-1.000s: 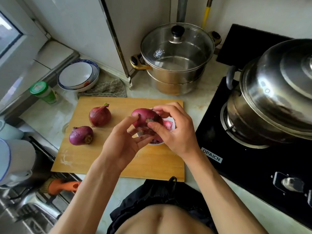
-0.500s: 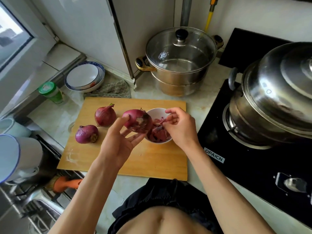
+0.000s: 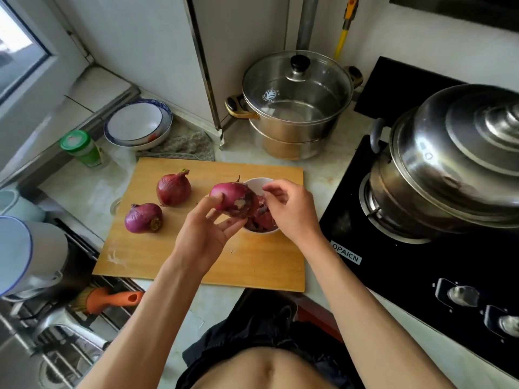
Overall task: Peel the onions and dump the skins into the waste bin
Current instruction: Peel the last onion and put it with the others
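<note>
Your left hand (image 3: pixel 209 234) grips the half-peeled red onion (image 3: pixel 233 199) over the white bowl (image 3: pixel 257 183) so skins (image 3: pixel 262 220) fall in; your right hand (image 3: pixel 289 209), fingers loosely curled, seems empty beside it.

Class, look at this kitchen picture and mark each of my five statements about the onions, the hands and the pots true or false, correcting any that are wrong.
1. The left hand holds an onion above the cutting board. True.
2. Three onions lie loose on the board. False: two do, the far onion and the near onion.
3. The small white bowl holds purple onion skins. True.
4. The glass-lidded pot sits on the stove burner. False: it stands on the counter; the steel-lidded pot is on the burner.
5. The right hand holds a knife. False: no knife is visible; its fingers hang curled over the bowl.
</note>
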A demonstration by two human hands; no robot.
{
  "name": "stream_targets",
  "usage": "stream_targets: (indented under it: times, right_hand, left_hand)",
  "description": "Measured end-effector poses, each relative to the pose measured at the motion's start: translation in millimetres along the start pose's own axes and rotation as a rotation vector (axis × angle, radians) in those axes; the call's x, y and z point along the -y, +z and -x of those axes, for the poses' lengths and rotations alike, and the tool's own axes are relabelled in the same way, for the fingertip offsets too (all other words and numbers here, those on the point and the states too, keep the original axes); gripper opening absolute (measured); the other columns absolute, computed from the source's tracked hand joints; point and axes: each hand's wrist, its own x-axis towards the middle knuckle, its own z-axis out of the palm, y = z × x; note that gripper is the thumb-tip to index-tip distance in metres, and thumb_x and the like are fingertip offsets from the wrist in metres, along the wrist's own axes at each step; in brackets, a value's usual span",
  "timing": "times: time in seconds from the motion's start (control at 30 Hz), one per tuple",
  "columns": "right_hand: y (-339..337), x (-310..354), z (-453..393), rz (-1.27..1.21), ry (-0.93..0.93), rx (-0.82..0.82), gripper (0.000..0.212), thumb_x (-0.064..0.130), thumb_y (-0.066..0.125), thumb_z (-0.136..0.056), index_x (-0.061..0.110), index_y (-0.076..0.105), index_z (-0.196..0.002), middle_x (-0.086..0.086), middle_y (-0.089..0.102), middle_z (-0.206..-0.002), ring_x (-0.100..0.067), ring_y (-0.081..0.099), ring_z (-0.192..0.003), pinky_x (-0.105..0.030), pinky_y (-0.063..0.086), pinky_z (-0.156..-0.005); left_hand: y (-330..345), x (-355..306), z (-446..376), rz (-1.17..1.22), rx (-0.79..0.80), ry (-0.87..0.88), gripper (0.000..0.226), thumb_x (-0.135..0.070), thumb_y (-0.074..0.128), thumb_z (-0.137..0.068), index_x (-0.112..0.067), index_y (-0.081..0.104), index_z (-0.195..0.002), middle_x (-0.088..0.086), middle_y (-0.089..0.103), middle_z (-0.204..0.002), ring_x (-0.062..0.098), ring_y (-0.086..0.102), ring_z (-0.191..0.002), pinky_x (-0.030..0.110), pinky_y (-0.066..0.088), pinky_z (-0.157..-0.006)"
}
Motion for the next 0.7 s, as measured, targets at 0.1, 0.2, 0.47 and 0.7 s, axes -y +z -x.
stream_targets:
  times: [0.1,0.2,0.47,0.7]
  right_hand:
    - [-5.8,14.4,2.9,-0.081,0.045,0.055,0.017,0.028,0.067,-0.094,0.016,0.078,-0.097,0.009,0.075,-0.088,-0.002,0.069,-0.084,-0.024,0.056,-0.079]
    - [-10.0,22.9,5.2,-0.162,0.166,0.129,0.024,0.038,0.074,-0.087,0.016,0.079,-0.097,0.005,0.077,-0.084,-0.008,0.074,-0.078,-0.038,0.061,-0.078]
    - [-31.2,39.4,3.1,-0.306,0.341,0.202,0.008,0.011,0.071,-0.089,0.014,0.076,-0.083,-0.008,0.076,-0.082,-0.02,0.076,-0.076,-0.033,0.063,-0.073]
    - [-30.2,42.6,11.0,-0.343,0.349,0.198,0.006,0.011,0.071,-0.089,0.016,0.074,-0.09,0.002,0.074,-0.082,-0.01,0.074,-0.075,-0.022,0.06,-0.072]
  left_hand:
    - [-0.4,-2.1,-3.5,-0.067,0.06,0.076,0.032,-0.022,0.066,-0.094,-0.007,0.063,-0.122,0.011,0.071,-0.116,0.037,0.069,-0.109,0.05,0.049,-0.111]
    - [5.3,-4.7,-5.5,-0.117,0.096,0.112,0.062,-0.022,0.076,-0.081,-0.002,0.055,-0.136,0.02,0.068,-0.129,0.035,0.066,-0.11,0.044,0.053,-0.104]
    - [9.5,-2.1,-10.9,-0.204,0.144,0.151,0.074,-0.02,0.081,-0.071,-0.009,0.056,-0.14,0.022,0.06,-0.141,0.027,0.069,-0.109,0.036,0.058,-0.089]
    - [3.5,-2.7,-10.3,-0.17,0.156,0.115,0.065,-0.02,0.078,-0.079,-0.006,0.056,-0.138,0.024,0.062,-0.136,0.034,0.068,-0.109,0.037,0.058,-0.088]
